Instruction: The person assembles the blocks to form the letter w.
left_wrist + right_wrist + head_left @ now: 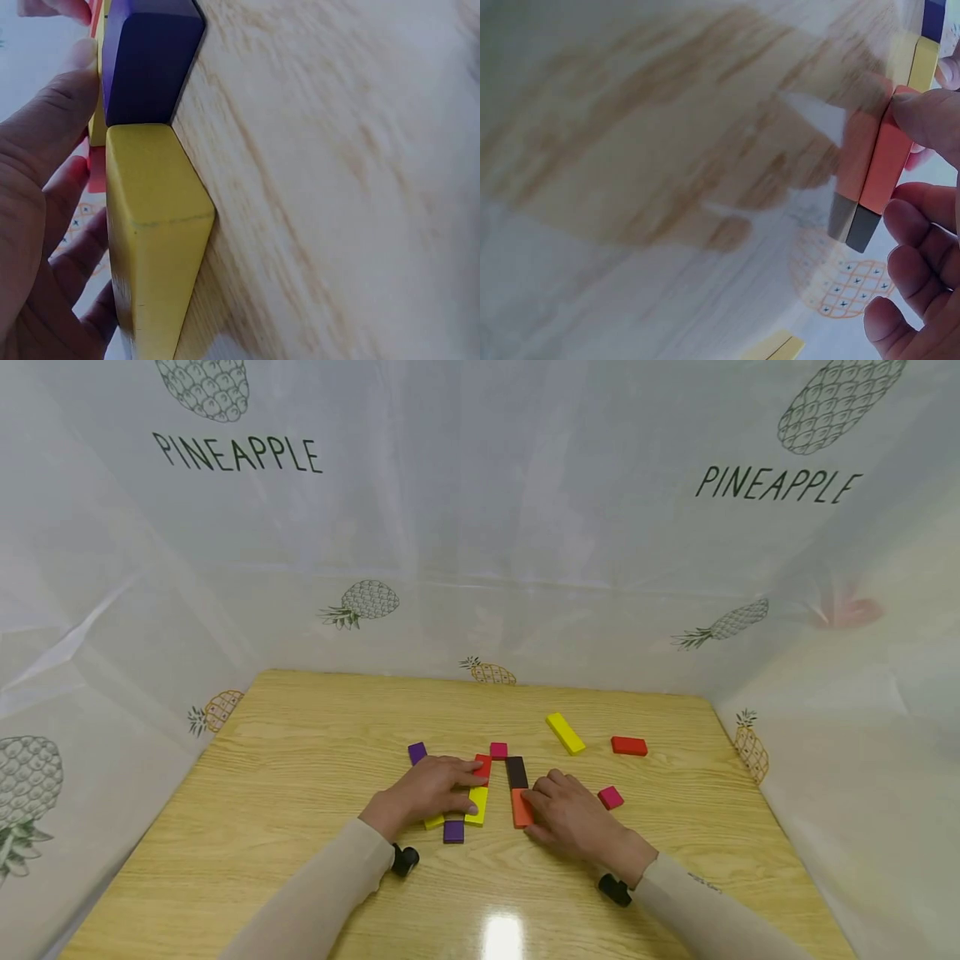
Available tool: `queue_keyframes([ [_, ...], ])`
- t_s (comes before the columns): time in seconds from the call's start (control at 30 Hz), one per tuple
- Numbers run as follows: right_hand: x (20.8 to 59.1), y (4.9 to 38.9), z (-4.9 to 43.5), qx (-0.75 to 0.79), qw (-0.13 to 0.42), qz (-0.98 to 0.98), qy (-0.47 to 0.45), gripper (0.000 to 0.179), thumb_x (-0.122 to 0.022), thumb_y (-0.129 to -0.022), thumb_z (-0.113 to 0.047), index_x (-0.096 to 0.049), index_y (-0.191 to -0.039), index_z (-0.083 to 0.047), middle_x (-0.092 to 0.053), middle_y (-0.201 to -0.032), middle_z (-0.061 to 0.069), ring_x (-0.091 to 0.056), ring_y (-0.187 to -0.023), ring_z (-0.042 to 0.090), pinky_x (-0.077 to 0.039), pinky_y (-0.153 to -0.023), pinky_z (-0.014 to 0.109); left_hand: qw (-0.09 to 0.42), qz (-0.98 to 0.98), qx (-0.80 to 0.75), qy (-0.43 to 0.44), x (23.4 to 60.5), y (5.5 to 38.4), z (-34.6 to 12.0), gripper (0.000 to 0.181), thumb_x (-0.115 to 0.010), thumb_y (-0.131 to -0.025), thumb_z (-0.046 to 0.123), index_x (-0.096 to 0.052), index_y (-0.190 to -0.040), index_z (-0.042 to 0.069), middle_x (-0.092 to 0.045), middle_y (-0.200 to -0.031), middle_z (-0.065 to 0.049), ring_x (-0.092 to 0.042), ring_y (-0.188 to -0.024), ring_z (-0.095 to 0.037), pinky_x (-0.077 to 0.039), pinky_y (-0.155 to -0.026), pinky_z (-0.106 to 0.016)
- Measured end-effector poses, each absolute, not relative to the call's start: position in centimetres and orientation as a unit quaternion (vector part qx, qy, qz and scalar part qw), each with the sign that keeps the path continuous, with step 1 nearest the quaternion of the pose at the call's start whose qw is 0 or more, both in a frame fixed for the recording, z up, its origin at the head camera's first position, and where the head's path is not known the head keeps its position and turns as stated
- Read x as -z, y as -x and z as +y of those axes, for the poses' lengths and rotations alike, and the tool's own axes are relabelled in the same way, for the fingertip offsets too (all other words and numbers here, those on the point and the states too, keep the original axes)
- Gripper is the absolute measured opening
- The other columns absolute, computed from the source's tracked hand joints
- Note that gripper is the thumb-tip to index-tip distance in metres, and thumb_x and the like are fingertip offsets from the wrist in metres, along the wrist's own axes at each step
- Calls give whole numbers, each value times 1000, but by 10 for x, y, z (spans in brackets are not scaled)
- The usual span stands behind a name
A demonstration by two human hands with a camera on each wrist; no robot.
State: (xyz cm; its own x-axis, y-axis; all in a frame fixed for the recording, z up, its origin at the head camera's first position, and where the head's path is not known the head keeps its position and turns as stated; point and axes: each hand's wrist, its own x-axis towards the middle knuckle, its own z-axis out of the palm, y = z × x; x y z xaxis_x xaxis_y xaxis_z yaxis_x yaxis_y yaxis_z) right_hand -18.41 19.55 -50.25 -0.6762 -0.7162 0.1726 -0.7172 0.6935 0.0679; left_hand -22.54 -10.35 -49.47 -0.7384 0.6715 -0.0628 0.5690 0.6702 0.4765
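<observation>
My left hand lies low over the left blocks, its fingers reaching onto a red block and its thumb at a yellow block joined end to end with it. Partly hidden under this palm are a long purple block and another yellow block. A small purple block sits between the two yellow ends. With thumb and index finger, my right hand pinches an orange block, which lies flat in line with a black block. At the top, a small crimson block bridges between red and black.
Farther right on the wooden table lie a long yellow block, a red block and a small crimson block. A pineapple-printed sheet hangs along the back and sides of the table.
</observation>
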Motion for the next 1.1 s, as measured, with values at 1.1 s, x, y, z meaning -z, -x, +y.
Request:
queue_keyframes([
  [1.1, 503, 181, 198, -8, 84, -916, -393, 56, -77, -94, -48, -72, -133, -8, -68, -115, 2, -57, -105, 19, -54, -97, 37, 87, 913, -199, -346, 497, 229, -99, 51, -72, -100, 43, -65, -147, 25, -51, -162, 2, -53, -146, -29, -39, -122, -51],
])
